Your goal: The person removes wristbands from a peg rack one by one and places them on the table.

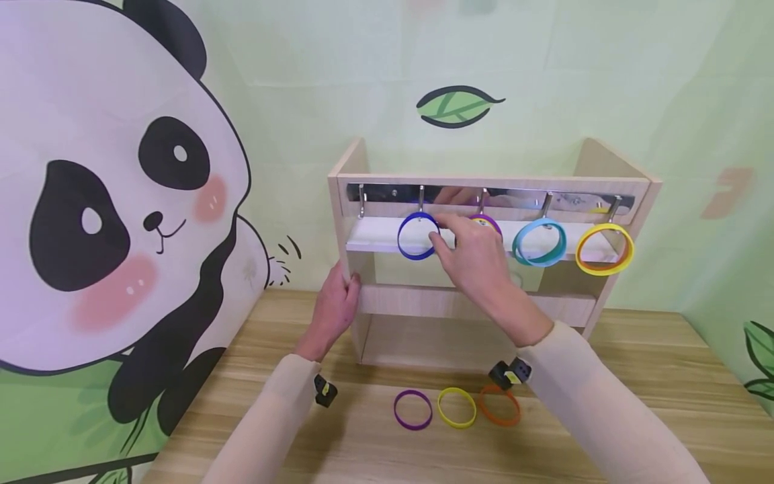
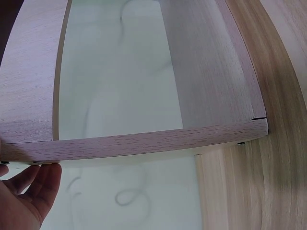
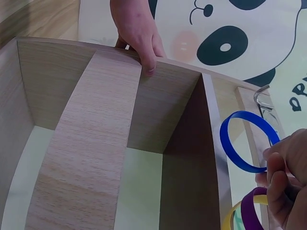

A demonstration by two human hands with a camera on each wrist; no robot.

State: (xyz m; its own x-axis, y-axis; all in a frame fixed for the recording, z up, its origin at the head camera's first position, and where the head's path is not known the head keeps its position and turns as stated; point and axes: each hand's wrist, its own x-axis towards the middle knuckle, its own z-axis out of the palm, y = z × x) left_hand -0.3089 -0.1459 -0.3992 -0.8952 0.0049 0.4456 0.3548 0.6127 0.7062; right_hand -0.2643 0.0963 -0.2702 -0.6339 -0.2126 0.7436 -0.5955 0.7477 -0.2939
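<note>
My right hand [image 1: 478,259] pinches a blue silicone wristband [image 3: 229,146] by its right edge, thumb and fingertips at the band. In the head view the band's top overlaps the lower end of the second hook [image 1: 421,196] from the left. My left hand [image 1: 335,302] grips the left side panel of a small wooden shelf [image 1: 417,301], its thumb on the front edge and its fingers around the outside. Behind the right hand hangs a purple band [image 3: 248,211] with a yellow one [image 3: 230,218], partly hidden.
Light blue and teal bands [image 1: 564,245] hang on the fourth hook, yellow and orange ones [image 1: 631,255] on the fifth. A purple band [image 1: 396,413], a yellow band [image 1: 457,425] and an orange band [image 1: 500,423] lie on the wooden table [image 1: 357,450] before the shelf.
</note>
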